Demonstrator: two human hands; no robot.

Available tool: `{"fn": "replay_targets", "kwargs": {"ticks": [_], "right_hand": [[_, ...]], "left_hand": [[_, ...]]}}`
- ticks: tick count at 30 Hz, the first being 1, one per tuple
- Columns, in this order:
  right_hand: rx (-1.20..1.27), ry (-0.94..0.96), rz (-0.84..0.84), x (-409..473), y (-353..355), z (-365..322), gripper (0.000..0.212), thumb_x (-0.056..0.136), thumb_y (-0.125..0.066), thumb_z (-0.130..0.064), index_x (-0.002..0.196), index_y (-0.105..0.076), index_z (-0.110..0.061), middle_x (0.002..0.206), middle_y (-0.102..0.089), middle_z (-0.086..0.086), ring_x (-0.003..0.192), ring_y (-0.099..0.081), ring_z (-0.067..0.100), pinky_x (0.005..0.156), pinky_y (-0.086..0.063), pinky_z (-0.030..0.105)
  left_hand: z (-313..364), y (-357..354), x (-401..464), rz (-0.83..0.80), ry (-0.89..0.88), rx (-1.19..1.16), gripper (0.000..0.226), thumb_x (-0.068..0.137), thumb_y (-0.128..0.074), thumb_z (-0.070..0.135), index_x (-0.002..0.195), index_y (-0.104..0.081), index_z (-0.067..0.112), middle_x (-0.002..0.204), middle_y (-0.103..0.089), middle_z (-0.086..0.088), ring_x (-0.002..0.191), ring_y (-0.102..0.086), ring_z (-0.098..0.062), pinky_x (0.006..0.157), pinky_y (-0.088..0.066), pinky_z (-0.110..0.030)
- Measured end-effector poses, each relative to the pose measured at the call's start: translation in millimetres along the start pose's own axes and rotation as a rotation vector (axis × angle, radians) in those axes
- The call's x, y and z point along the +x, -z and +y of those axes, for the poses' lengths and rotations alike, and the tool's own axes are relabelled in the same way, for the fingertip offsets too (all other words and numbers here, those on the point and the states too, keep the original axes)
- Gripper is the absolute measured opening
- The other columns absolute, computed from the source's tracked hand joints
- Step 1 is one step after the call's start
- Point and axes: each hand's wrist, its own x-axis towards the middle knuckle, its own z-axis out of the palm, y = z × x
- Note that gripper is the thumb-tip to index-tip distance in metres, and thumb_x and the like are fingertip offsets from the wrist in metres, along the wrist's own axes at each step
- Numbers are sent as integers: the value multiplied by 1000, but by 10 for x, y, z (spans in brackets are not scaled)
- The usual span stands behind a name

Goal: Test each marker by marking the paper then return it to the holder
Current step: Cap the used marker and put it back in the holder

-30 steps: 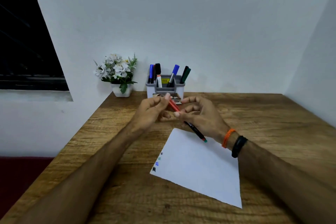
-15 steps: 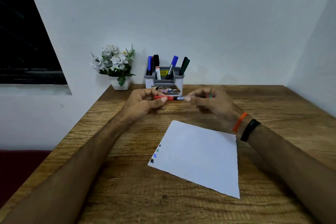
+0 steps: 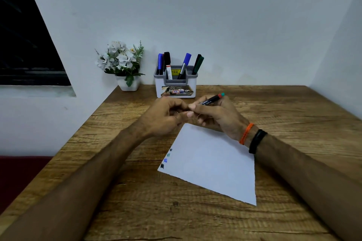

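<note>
A plain home or office desk corner: beyond the fingers (image 3: 193, 106), a wood-grain table (image 3: 293, 107) meets bare white walls (image 3: 215, 15), with a marker holder (image 3: 175, 84), a small potted flower plant (image 3: 123, 64) and a dark window (image 3: 23, 45) far left.

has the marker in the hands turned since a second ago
Yes. The marker earlier lay with its green end toward the paper; now that end points up and back, toward the holder's side of the table, gripped by the right hand.
</note>
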Motion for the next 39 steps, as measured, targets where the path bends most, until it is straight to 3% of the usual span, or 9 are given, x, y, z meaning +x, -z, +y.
{"fn": "replay_targets", "kwargs": {"ticks": [6, 12, 17, 22, 25, 28, 32, 37, 39], "right_hand": [[-24, 39, -3, 23, -52, 15, 21, 87, -71, -19, 82, -66, 0, 66, -66, 11, 46, -50, 16, 44, -41, 21], [94, 5, -18, 6, -115, 53, 31, 77, -73, -41, 64, -61, -16, 65, -64, 6, 52, -47, 16, 45, -40, 20], [213, -29, -10, 26, -139, 52, 32, 89, -68, -15, 63, -51, -11, 51, -58, -2, 39, -41, 5, 40, -33, 17], [323, -40, -45, 43, -149, 5, 34, 92, -61, -5, 61, -48, -8, 47, -56, 0, 35, -41, 3, 38, -31, 15], [298, -32, -31, 61, -92, 12, 35, 91, -64, -7, 57, -53, -13, 51, -60, 1, 35, -40, 3, 36, -33, 14], [200, 14, 10, 57, -74, 32, 27, 89, -66, -8, 64, -58, -13, 54, -58, 2, 37, -40, 5, 38, -34, 15], [210, 19, 80, 59, -27, 31, 11, 94, -57, -7, 87, -65, -7, 54, -58, 1, 41, -47, 8, 41, -38, 18], [260, -77, -134, 53, 79, 42, 34, 86, -46, -18, 100, -72, -2, 79, -73, 13, 56, -64, 13, 51, -49, 20], [249, -87, -208, 29, 54, 46, 31, 89, -47, -17, 99, -71, -1, 84, -75, 14, 60, -67, 13, 53, -51, 19]], "left_hand": [[19, -26, -23, -28, -41, 95, 13, 96, -58, 23, 87, -68, 20, 69, -64, 9, 56, -55, 5, 53, -38, -7], [4, -25, -37, -35, -107, 148, 17, 96, -53, 29, 91, -69, 26, 84, -72, 4, 75, -66, -19, 69, -56, -41], [-32, -48, -22, -13, -127, 167, 21, 95, -51, 32, 97, -71, 24, 85, -73, 1, 75, -66, -24, 69, -55, -49], [-11, -44, -17, -8, -177, 71, 17, 97, -56, 19, 98, -72, 24, 88, -72, 17, 87, -68, 1, 76, -52, -17], [-1, -53, -10, 1, -172, 54, 14, 96, -57, 27, 98, -72, 28, 92, -73, 14, 90, -68, -2, 77, -54, -22], [-5, -31, -14, -11, -113, 63, 20, 92, -59, 39, 100, -72, 25, 89, -71, 16, 71, -61, 11, 65, -44, -10], [-102, 113, -14, 42, 79, 157, 39, 71, -62, 63, 100, -67, 38, 90, -64, 14, 75, -54, 5, 65, -37, -22], [-214, 211, -36, 96, 133, 298, 38, 74, -72, 55, 103, -70, 31, 70, -54, 17, 65, -47, 3, 58, -34, -20], [-256, 210, -27, 55, 149, 349, 41, 74, -72, 56, 106, -69, 30, 83, -62, 13, 71, -49, 4, 58, -35, -20]]}}
